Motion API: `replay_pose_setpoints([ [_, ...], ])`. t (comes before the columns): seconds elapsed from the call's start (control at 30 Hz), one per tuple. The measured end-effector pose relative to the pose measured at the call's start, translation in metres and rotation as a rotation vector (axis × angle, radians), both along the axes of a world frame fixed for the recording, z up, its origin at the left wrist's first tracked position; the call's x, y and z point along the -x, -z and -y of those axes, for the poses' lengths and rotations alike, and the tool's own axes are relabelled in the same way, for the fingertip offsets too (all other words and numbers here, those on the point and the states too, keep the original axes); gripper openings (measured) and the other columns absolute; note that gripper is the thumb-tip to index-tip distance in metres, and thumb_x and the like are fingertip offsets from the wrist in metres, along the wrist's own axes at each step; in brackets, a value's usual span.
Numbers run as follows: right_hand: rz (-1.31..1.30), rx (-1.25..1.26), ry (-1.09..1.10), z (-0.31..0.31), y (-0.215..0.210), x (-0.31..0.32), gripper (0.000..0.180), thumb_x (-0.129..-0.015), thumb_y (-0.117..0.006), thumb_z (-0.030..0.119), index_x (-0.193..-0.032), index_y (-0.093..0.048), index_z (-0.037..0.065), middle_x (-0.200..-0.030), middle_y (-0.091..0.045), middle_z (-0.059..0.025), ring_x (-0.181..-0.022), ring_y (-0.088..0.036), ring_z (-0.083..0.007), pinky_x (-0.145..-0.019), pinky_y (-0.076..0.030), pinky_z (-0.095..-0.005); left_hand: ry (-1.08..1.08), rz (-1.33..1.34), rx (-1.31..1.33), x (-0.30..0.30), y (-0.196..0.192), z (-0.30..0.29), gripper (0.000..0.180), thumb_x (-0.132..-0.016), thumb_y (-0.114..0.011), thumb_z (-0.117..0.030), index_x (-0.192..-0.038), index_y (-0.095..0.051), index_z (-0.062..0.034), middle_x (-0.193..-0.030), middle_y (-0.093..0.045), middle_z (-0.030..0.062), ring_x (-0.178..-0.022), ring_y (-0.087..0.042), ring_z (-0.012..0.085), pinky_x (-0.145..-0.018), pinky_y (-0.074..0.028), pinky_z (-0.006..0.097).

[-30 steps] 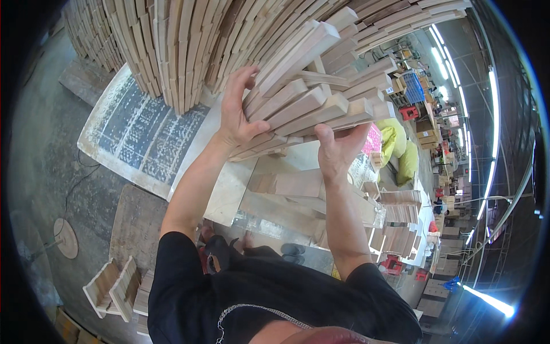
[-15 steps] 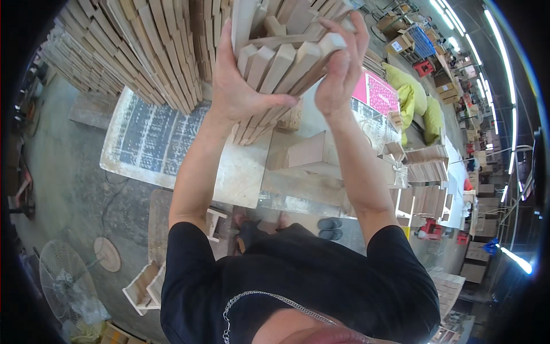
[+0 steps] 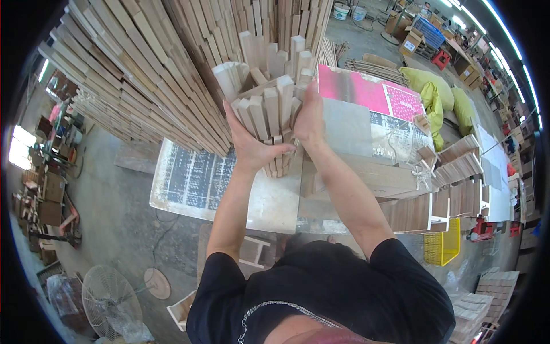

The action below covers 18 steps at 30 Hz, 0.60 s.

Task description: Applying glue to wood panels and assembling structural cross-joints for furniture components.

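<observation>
A bundle of pale wooden strips stands on end at the far middle of the worktable, its tops uneven. On its left side my left hand is pressed, the thumb lying across the near face and the other fingers mostly hidden beyond the strips. Against the right side rests my right hand, its palm toward the wood and its fingers partly hidden. The bundle is clasped between both hands. Right behind and to the left rise tall stacks of similar strips.
A patterned board covers the table's left part. Pink sheets, a long pale wooden block and wooden frame pieces lie to the right, near yellow-green sacks. A yellow crate and a floor fan stand on the floor.
My right hand has gone from spread fingers at the top of the bundle to lying against its right side. The strip tops sit differently, and the head view has shifted.
</observation>
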State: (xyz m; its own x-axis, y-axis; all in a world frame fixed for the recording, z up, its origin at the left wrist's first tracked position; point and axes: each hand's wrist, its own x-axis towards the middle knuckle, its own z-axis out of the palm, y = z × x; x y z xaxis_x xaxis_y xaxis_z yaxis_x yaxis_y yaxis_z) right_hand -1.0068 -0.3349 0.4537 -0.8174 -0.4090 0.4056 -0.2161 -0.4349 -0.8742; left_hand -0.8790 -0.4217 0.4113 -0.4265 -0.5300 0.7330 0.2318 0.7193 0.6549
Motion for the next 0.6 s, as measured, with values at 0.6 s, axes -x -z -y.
replay_pose_setpoints([
  [0.6,-0.023,0.056,-0.086,0.007,0.043,-0.004,0.069,-0.110,-0.027,0.052,-0.144,-0.047,-0.005,-0.136,-0.060,-0.0175,-0.129,-0.053,-0.0259,-0.112,-0.037,-0.0369,-0.080,-0.046,-0.029,-0.001,0.033,0.001,0.149,-0.047,-0.100,-0.038,-0.157,-0.009,0.0050,-0.150,-0.039,0.0290,-0.140,-0.042,0.0416,-0.115,-0.037,0.044],
])
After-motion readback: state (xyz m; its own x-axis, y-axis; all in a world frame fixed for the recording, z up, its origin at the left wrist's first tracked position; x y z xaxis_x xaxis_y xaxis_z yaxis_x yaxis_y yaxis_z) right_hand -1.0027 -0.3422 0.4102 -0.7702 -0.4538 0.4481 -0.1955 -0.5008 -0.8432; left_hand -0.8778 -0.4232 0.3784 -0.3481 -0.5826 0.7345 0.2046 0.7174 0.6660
